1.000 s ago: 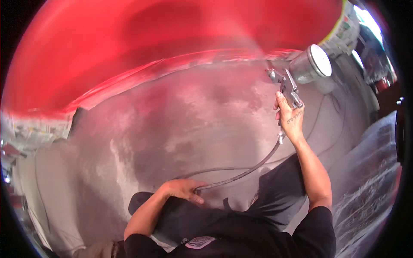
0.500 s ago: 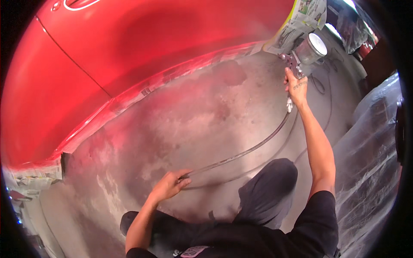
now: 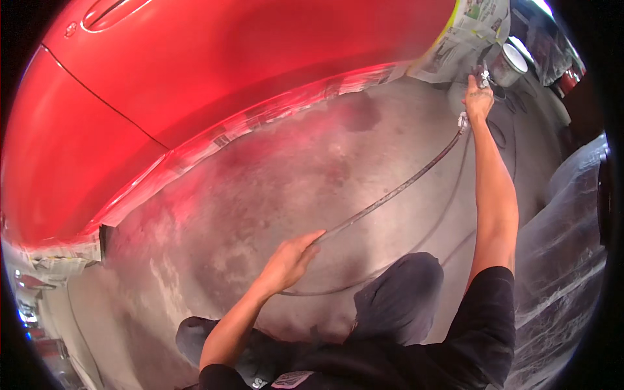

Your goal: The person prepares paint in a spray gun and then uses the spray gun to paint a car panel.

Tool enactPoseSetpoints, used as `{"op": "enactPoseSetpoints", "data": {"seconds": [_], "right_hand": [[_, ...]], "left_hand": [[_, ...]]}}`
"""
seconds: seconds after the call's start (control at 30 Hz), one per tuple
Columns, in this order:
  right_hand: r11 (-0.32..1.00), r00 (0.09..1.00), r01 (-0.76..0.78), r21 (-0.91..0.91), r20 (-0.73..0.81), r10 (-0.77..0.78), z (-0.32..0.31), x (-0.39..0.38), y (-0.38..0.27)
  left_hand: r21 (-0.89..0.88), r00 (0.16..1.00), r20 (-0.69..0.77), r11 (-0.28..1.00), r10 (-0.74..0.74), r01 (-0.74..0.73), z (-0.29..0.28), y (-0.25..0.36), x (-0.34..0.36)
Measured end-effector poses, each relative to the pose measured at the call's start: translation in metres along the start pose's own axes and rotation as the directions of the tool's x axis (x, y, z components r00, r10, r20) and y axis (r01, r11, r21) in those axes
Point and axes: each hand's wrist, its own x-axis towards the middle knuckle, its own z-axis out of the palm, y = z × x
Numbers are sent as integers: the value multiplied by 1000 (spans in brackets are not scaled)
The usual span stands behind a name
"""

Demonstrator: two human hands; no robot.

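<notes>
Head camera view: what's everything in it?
Car bodywork: one, red, upper left
Masking paper: several sheets, pale, bodywork's edges
Spray gun: one, silvery, upper right
Cup: one, silvery, white top, beside spray gun
Hose: count unclear, dark, centre
Floor: one, grey stained red, centre
Plastic sheeting: count unclear, clear, right side
Trousers: one pair, dark, bottom
Shirt: one, black, bottom
Left hand: one, bare, on hose
Right hand: one, bare, on spray gun
</notes>
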Motion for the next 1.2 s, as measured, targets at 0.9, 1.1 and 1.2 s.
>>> {"op": "enactPoseSetpoints", "data": {"seconds": [0.9,1.1,1.2], "right_hand": [[901,632,-148,408,739,-231,-56,-404,-379],[843,529,-222,489,787,-317,-38,-485,-469],[784,470,-169,597,748,-469,-16,-519,-509]], "left_hand": [[153,949,-8,937,-316,313,-122,-156,-200],[-12,715,-594,892,-370,452,-151,-182,-235],[-169,498,-780,894,-378,415,-167,-187,-241]]}}
